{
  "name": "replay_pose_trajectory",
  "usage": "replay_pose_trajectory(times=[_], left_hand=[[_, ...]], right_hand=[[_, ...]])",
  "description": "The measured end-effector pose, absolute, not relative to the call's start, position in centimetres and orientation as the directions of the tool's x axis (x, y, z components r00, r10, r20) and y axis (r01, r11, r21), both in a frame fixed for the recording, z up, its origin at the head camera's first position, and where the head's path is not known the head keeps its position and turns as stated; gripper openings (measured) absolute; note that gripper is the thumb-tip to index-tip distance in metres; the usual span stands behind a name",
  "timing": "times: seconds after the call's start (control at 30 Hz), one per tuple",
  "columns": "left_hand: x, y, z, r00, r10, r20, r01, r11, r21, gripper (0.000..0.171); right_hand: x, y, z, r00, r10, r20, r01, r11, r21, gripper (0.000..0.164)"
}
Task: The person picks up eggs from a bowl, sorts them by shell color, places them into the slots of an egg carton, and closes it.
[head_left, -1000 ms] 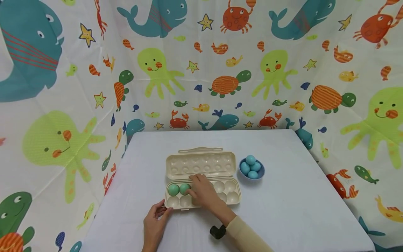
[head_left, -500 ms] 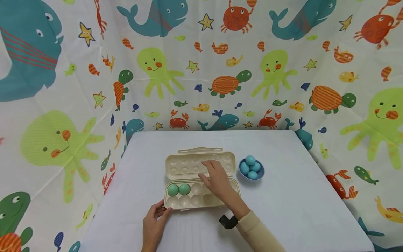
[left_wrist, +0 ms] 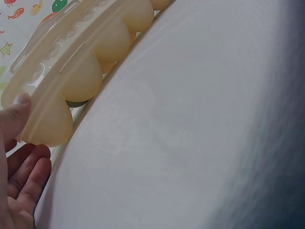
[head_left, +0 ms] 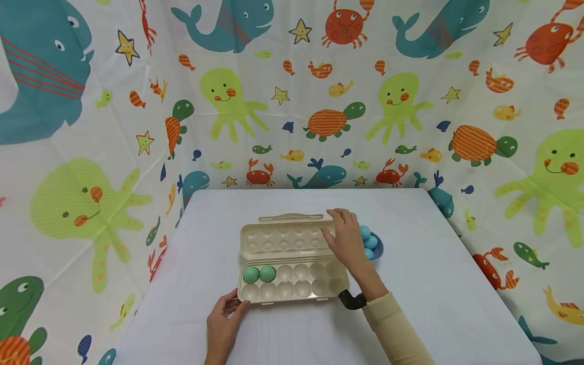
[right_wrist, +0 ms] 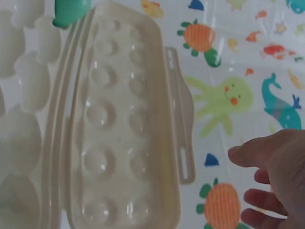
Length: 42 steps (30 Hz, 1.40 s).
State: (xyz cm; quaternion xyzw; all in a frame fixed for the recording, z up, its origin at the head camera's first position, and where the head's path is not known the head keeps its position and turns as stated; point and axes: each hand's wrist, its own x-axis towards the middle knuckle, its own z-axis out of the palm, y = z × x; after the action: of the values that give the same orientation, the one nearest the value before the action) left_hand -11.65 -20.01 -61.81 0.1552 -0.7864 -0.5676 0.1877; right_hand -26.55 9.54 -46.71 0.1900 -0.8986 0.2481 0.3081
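Observation:
In the head view a beige plastic egg carton [head_left: 296,300] lies with its lid [head_left: 292,251] folded back. Two green eggs [head_left: 251,275] fill the back-left cups. My left hand [head_left: 223,322] pinches the carton's front-left corner; the left wrist view puts the thumb [left_wrist: 18,114] on the rim and the fingers [left_wrist: 33,183] below it. Fingers spread and holding nothing, my right hand [head_left: 345,238] is over the lid's right end, just beside a blue bowl [head_left: 379,250] of blue eggs [head_left: 371,243]. It partly hides bowl and eggs. The right wrist view also catches this hand [right_wrist: 286,167] empty.
A white cloth covers the table [head_left: 433,284]. Behind it and along both sides hang curtains [head_left: 283,126] printed with sea animals. A black device [head_left: 352,300] sits at my right wrist, beside a beige sleeve [head_left: 397,329].
My right hand has left the second green egg in its cup and moved right and back, over the lid toward the bowl. My left hand has stayed on the carton's corner.

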Motion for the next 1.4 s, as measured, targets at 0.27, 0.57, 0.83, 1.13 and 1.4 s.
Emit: replay_pose_trajectory(times=[0.27, 0.57, 0.83, 1.13, 1.4], left_hand=[[-11.6, -20.0, -61.7, -0.883, -0.454, 0.122, -0.019, 0.295, 0.955, 0.046], [-11.6, -20.0, -61.6, -0.881, -0.456, 0.125, -0.021, 0.301, 0.953, 0.047], [-11.6, -20.0, -61.8, -0.88, -0.457, 0.13, -0.019, 0.308, 0.951, 0.047], [-11.7, -19.9, -61.6, -0.881, -0.46, 0.113, -0.04, 0.309, 0.95, 0.047], [-11.7, -20.0, -61.7, -0.88, -0.456, 0.13, -0.013, 0.297, 0.955, 0.046]], right_hand=[[-27.6, 12.2, -47.7, -0.781, -0.049, 0.623, -0.333, 0.876, -0.348, 0.043], [-28.2, 14.0, -49.1, -0.867, 0.065, 0.494, -0.112, 0.941, -0.32, 0.044], [-28.5, 14.6, -50.2, -0.95, 0.111, 0.293, 0.008, 0.944, -0.331, 0.046], [-28.8, 15.1, -51.3, -0.947, 0.104, 0.304, 0.001, 0.947, -0.32, 0.042], [-28.8, 15.8, -51.9, -0.963, 0.093, 0.251, -0.001, 0.936, -0.351, 0.039]])
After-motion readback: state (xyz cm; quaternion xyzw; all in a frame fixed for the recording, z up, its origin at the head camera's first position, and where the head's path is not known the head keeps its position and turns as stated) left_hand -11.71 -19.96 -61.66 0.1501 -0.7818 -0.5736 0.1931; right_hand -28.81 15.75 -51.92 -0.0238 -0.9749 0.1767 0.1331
